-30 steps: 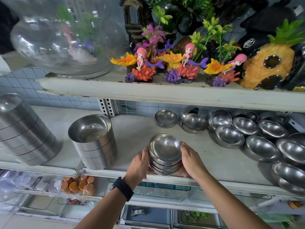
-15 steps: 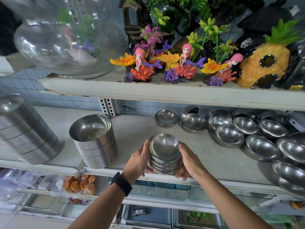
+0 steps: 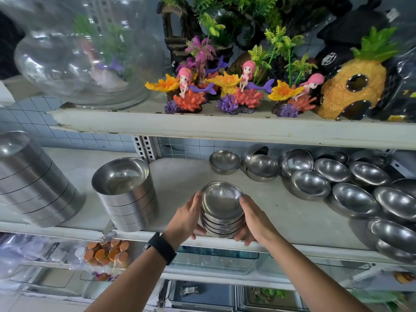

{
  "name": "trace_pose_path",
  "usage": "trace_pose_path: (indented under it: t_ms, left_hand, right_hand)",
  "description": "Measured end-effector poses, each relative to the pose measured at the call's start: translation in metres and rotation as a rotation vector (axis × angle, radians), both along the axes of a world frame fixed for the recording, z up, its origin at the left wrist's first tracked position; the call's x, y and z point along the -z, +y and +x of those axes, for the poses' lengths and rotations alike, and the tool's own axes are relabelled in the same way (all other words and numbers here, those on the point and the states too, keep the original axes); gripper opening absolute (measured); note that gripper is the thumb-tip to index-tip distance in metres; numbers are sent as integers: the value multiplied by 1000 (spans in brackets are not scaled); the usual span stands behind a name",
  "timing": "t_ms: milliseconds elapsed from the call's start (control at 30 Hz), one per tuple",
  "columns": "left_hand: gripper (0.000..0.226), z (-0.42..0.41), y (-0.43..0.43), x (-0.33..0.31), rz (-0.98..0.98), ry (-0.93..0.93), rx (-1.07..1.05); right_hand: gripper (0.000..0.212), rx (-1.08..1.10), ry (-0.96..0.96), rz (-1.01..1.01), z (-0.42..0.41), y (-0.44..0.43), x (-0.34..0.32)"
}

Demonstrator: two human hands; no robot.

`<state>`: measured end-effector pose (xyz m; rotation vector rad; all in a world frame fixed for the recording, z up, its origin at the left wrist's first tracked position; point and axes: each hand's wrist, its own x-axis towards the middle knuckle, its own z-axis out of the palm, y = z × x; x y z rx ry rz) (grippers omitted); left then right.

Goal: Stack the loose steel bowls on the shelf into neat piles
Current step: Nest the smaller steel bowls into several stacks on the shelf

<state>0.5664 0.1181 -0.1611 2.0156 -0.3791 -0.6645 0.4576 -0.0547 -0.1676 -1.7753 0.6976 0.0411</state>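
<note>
At bottom centre of the frame, our two bare forearms reach up, a black watch (image 3: 161, 247) on the left wrist. Our left hand (image 3: 185, 218) and right hand (image 3: 254, 221) cup a pile of small steel bowls (image 3: 221, 206) from either side, fingers curled round its lower bowls and thumbs lying along its flanks. The pile sits at the front edge of the white shelf (image 3: 292, 217), just below mid-frame; we cannot tell whether it rests on the shelf or is lifted clear. Left of it stands a stack of straight-sided steel tins (image 3: 126, 194), and a taller stack (image 3: 33, 183) leans at the far left edge. To the right, loose bowls (image 3: 310, 184) lie scattered and overlapping toward the right edge, with one lone bowl (image 3: 224, 162) near the tiled back wall. Above, along the upper shelf (image 3: 202, 129), stand a glass fishbowl (image 3: 87, 57) at upper left, mermaid ornaments (image 3: 246, 73) on bright coral at centre, and a pineapple house (image 3: 355, 86) at upper right.
</note>
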Motion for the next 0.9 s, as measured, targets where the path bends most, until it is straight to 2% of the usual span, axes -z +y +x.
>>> trace_pose_path:
  t_ms: [133,233,300,400,467,533,767,900]
  left_hand:
    - [58,4,2,-6,65,-155,69]
    - [66,17,0,-9,145,-423,114]
    - [57,27,-8,-16,197,-603,99]
    - [41,36,-30,-36,248,-815,119]
    - [40,40,-45,-46,270,-871,166]
    - [51,38,-60,-59,260,-905,221]
    - [72,21,-113,-68,249,-918,389]
    - [57,6,-140,-65,345,-978,429]
  right_hand:
    - [42,-1,5,-156,0,-9,-2]
    - [53,-61,7,-598,3,-35,-8]
    - [44,-129,17,-868,6,-53,-23]
    - [33,-155,26,-1073,9,-78,-50]
    - [33,-149,36,-1132,6,-89,-64]
    - [33,-112,39,-1156,0,-98,-71]
    - [37,3,110,-1133,-40,-122,-77]
    - [37,41,153,-1135,-70,-133,-81]
